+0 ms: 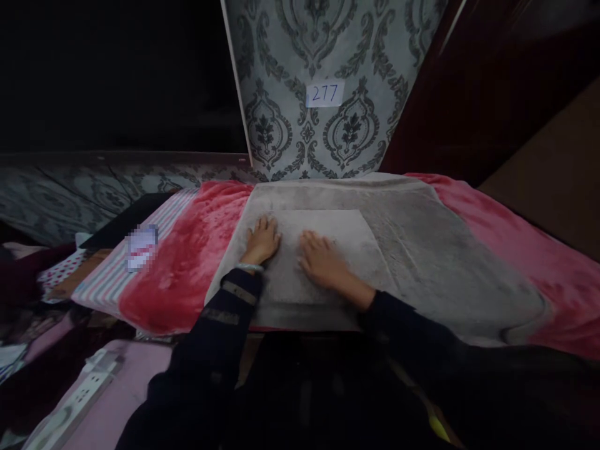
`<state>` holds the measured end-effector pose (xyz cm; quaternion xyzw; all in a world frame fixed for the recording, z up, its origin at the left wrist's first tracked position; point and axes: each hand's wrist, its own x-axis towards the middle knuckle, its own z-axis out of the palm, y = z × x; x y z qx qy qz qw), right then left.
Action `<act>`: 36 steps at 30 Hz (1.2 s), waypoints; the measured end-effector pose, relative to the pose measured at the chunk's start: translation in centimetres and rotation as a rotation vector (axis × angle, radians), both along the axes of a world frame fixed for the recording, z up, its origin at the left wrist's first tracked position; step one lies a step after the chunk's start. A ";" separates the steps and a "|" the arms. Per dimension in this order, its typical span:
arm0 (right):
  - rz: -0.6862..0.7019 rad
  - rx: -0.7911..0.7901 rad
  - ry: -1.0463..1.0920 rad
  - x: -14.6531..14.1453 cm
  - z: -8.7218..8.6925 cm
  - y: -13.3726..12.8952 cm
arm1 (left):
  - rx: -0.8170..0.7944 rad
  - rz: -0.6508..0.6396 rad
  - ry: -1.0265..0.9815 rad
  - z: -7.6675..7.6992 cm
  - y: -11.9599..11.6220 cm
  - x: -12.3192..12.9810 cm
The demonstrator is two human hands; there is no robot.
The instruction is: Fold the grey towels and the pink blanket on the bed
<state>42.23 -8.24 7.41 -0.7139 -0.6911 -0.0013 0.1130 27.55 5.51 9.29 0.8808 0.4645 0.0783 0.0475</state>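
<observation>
Grey cloth [431, 275]: laid flat over red blanket [173, 269], directly in front of wearer; paler rect. section [285, 284] toward its L side.
L hand [262, 240]: palm down on cloth, at L edge of pale section; fingers apart, grip open.
R hand [323, 262]: over pale section, fingers extended, unclamped; blurred, can't tell if touching.
Sleeves [239, 306]: dk. navy, both arms.
Striped cloth [105, 281]: adj. red blanket, L side.
Power strip [77, 400]: lower L, on pink surface [140, 369].
Wall [351, 140]: grey patterned, w/ note [325, 94] marked "277".
Black screen [117, 75]: upper L.
</observation>
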 end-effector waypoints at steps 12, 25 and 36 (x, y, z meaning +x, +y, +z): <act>0.015 0.038 -0.013 0.2 -2.9 -3.6 | 0.116 -0.191 0.093 -3.5 -6.9 -3.3; -0.513 0.084 0.036 11.7 -5.6 -15.8 | 0.083 -0.187 -0.003 -3.8 -6.2 -3.4; 0.197 0.069 0.011 -5.0 -2.3 -6.5 | 0.179 -0.090 -0.137 -3.9 -10.9 -6.4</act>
